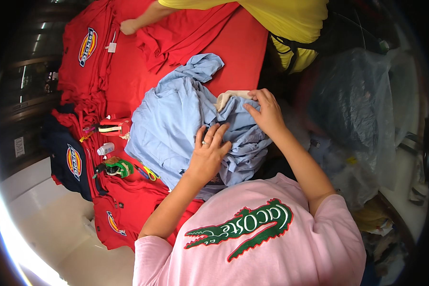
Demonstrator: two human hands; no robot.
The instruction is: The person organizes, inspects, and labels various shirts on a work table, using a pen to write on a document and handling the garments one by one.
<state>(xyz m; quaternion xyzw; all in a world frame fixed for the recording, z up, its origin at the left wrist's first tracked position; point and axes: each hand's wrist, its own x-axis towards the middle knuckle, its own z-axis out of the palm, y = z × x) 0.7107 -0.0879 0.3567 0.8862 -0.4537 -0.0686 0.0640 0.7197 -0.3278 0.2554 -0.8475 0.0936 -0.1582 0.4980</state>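
Note:
A crumpled pile of light blue garments (164, 112) lies in front of me, with sleeves and folds heaped together. My left hand (209, 148), with a ring on one finger, rests on the near part of the pile, its fingers spread on the cloth. At the pile's right side is my right hand (270, 114), thumb apart from the fingers. Its fingertips touch the end of a cream piece of cloth (233, 94) tucked among the blue folds. Neither hand clearly grips the fabric.
Left of the pile are scissors (152, 174), a green tape dispenser (121, 168), a red tool (117, 127) and a small white bottle (106, 148). Red shirts (83, 62) and a navy one (64, 152) line the left. A co-worker's hand (128, 26) touches red cloth. Clear plastic (352, 105) hangs right.

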